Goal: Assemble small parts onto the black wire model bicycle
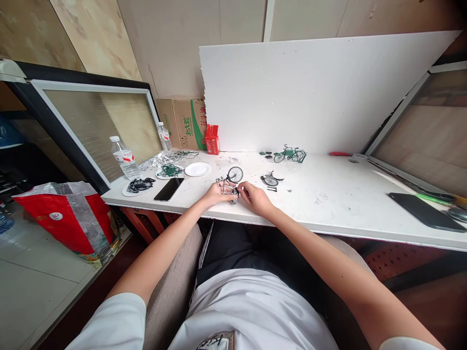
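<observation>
Where the tabletop (328, 199) starts at left, two bottles (126, 160) and three plates (197, 169) sit. Farther right, the left hand (214, 195) grips one black model bike (235, 174) over the near edge; it looks light, stiff, fragile, best held by its frame. The right hand (257, 199) has a narrow grip, contents unclear. Beyond lie one loose wheel (270, 181) and one green bike (289, 153).

Layout, white rectangular counter (328, 209)

Left end: tangled black parts (141, 184) on round white plate (126, 192), tangled green parts (170, 170) behind. Flat black phone (169, 189) to their right. Small black model bicycle (235, 175) front-centre; small green model bicycle (291, 154) behind, right. Flat black slab (426, 212) far right.
</observation>
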Available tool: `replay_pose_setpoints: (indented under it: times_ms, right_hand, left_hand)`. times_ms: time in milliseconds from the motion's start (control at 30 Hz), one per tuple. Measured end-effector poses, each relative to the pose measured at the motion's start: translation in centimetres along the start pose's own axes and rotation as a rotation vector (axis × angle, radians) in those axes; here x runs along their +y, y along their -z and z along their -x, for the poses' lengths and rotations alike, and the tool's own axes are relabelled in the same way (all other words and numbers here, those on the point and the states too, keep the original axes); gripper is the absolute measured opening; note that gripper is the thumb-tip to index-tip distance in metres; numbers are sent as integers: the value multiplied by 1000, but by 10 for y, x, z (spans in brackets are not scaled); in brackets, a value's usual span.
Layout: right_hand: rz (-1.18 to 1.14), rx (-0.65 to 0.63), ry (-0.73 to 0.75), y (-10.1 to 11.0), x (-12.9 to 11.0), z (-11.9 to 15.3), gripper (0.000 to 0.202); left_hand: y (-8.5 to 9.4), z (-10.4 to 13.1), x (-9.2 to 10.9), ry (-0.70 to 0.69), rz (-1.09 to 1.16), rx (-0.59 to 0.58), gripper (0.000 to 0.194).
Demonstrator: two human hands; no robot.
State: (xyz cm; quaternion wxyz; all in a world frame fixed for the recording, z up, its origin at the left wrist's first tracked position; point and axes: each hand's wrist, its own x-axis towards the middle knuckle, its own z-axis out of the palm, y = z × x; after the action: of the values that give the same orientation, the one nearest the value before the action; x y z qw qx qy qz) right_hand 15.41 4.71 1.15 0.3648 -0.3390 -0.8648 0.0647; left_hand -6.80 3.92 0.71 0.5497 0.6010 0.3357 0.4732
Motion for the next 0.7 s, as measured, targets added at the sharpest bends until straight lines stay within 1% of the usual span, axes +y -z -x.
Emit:
replay_pose_setpoints:
  times_ms: [267, 433, 600, 700]
  right_hand:
    - [-22, -37, 52, 1, 0, 0, 23]
    - [-4, -16, 71, 0, 0, 0, 22]
    - [6, -1, 94, 0, 0, 1, 23]
    - [31, 16, 99, 0, 1, 2, 24]
  left_hand:
    - [-2, 0, 2, -21, 7, 9, 66]
    - [1, -3, 0, -25, -4, 21, 65]
    - [2, -1, 6, 43, 29, 4, 63]
    - [0, 1, 9, 43, 40, 7, 63]
